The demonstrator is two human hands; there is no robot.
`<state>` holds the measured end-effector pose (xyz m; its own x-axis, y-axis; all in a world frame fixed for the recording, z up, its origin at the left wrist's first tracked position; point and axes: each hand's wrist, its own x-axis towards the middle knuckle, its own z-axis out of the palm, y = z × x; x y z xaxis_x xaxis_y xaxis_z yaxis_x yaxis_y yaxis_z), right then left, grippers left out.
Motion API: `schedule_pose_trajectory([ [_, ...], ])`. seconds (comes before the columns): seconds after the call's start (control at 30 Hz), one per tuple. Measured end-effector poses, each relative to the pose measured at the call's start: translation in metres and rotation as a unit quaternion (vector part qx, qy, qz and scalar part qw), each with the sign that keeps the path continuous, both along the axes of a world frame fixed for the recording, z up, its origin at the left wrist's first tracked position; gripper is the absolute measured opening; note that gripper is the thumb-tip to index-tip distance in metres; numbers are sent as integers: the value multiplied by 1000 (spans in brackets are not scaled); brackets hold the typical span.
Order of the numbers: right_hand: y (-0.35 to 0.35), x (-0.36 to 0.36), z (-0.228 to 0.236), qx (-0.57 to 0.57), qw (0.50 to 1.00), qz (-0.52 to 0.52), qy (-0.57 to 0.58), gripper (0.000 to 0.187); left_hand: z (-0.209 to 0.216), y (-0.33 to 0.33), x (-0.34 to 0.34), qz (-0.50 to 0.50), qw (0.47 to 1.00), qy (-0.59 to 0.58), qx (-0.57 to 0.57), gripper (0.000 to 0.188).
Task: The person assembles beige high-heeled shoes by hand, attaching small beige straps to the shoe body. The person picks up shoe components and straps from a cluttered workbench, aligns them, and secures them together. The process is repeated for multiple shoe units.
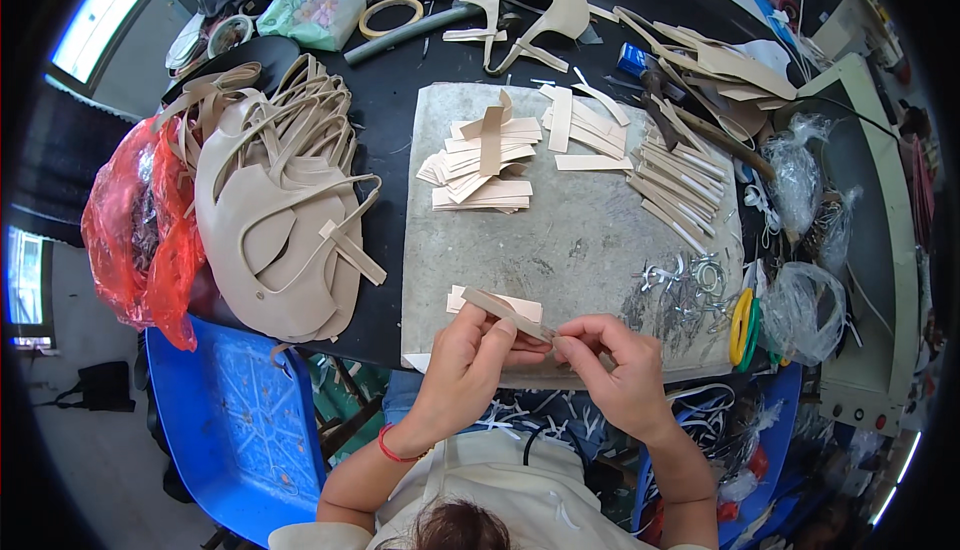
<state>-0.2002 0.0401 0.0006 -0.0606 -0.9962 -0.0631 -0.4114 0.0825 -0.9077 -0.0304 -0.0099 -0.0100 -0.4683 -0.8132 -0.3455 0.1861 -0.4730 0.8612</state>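
A short beige leather strip (pixel 500 310) is held over the near edge of the grey work board (pixel 520 250). My left hand (pixel 460 375) is closed round it, with the thumb on top. At the strip's right end, the fingertips of my right hand (pixel 625 375) are pinched together; whether they hold anything besides the strip is too small to tell. Just beyond my left fingers lie a few pale strips (pixel 460 300). Farther up the board are a loose pile of strips (pixel 485 165) and a row of folded strips (pixel 680 185). Metal rings and clasps (pixel 690 285) lie to the right.
Stacked beige leather bag pieces (pixel 285 250) lie on the left, beside a red plastic bag (pixel 140 240). A blue tub (pixel 235 430) stands below. Scissors with yellow and green handles (pixel 744 328) and clear plastic bags (pixel 800 310) border the board's right side. A hammer (pixel 415 32) lies behind.
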Motion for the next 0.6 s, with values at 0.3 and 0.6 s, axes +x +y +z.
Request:
schedule_pose_trajectory([
  [0.3, 6, -5, 2, 27, 999, -1, 35, 14, 1, -10, 8, -10, 994, 47, 94, 23],
  [0.6, -13, -14, 28, -48, 994, -31, 93, 22, 5, -13, 12, 44, 999, 13, 14, 18],
])
